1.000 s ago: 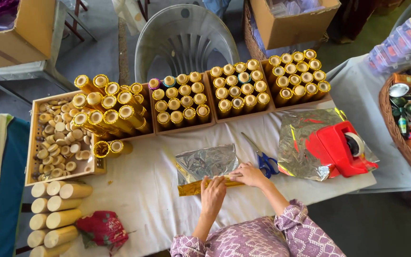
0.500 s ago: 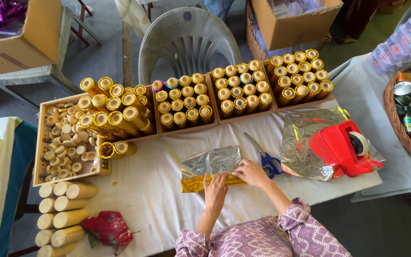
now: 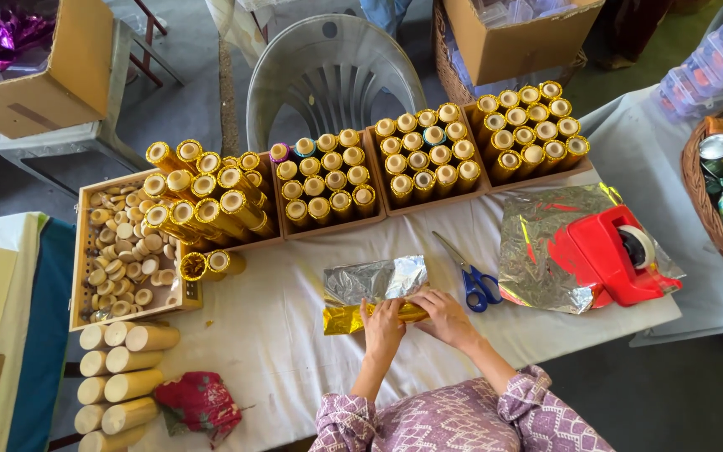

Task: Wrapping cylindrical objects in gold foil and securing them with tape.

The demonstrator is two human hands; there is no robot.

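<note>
Head view, looking straight down, and both hands are on one piece: a short cylinder wrapped in shiny gold foil [image 3: 353, 317], lying on its side across the white tablecloth [image 3: 269, 343]. The left hand [image 3: 384, 325] is curled over the middle of it, fingers wrapped down around the roll. The right hand [image 3: 441, 314] grasps the end beside it, fingertips pressed onto the foil. What shows of the cylinder sticks out past the left hand: bright yellow-gold, crinkled, catching the light, with a loose ragged edge at the far tip. The rest is hidden under the fingers.

Just beyond the hands, touching the roll, lies a crumpled silver foil sheet [image 3: 376, 281]. Off the right hand, close by, a pair of blue-handled scissors [image 3: 472, 279] rests with its blades shut. Further out on that side, a red tape dispenser [image 3: 608, 255] sits on a larger silver foil sheet [image 3: 537, 243].

Past the hands, open cardboard trays of upright gold-wrapped tubes [image 3: 428, 161] stand in rows. Out beyond the left hand, a wooden box of small pale round caps [image 3: 119, 251], and nearer the person on that side, a stack of bare pale wooden cylinders [image 3: 119, 368] beside a red patterned cloth bundle [image 3: 198, 403].
</note>
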